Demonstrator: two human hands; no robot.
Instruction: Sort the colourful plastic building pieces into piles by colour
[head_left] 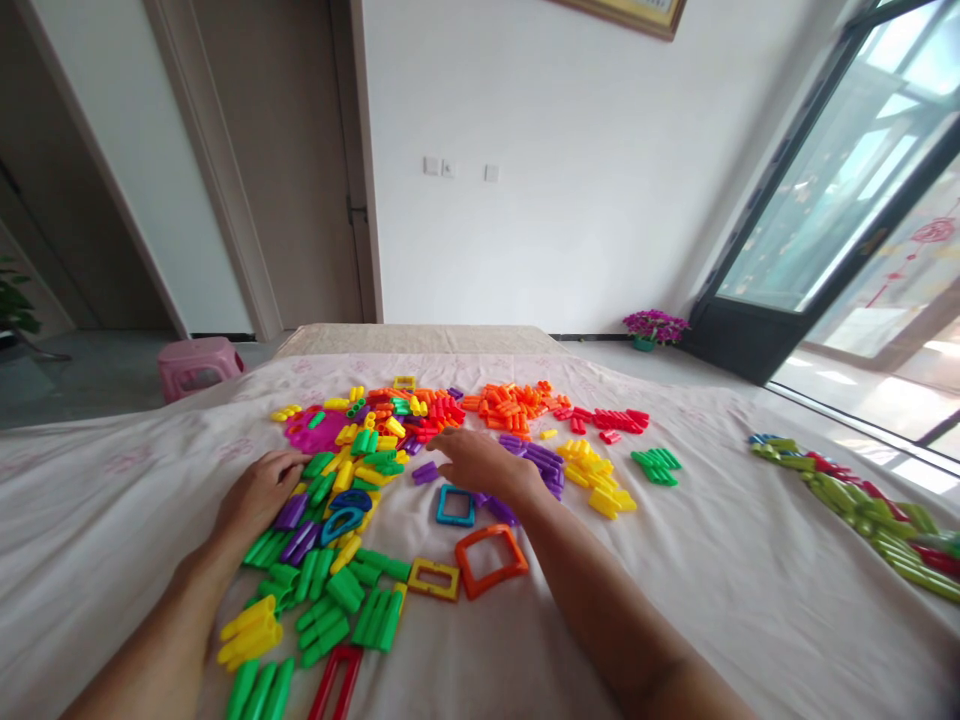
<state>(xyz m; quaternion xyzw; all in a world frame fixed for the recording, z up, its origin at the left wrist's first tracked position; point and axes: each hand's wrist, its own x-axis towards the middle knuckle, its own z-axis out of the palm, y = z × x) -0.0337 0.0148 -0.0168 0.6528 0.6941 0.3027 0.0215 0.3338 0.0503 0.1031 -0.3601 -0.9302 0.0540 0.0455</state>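
Observation:
My left hand (261,487) rests at the left edge of a mixed pile of plastic building pieces, its fingers loosely apart with nothing visible in them. Close by lie purple pieces (292,512) and green pieces (321,487). Over the middle of the cloth, my right hand (477,462) reaches left with thumb and fingers apart, holding nothing that I can see. Just under its thumb side is a small purple piece (425,473). Purple pieces (541,460) lie beyond the wrist, and a blue square frame (455,491) is below the palm.
Orange pieces (510,408), red pieces (619,420), yellow pieces (592,470) and green pieces (657,465) lie grouped by colour. An orange frame (466,570) and a yellow frame (433,596) are nearer. More pieces (862,510) lie far right on the bedcover (705,560). A pink stool (196,366) stands left.

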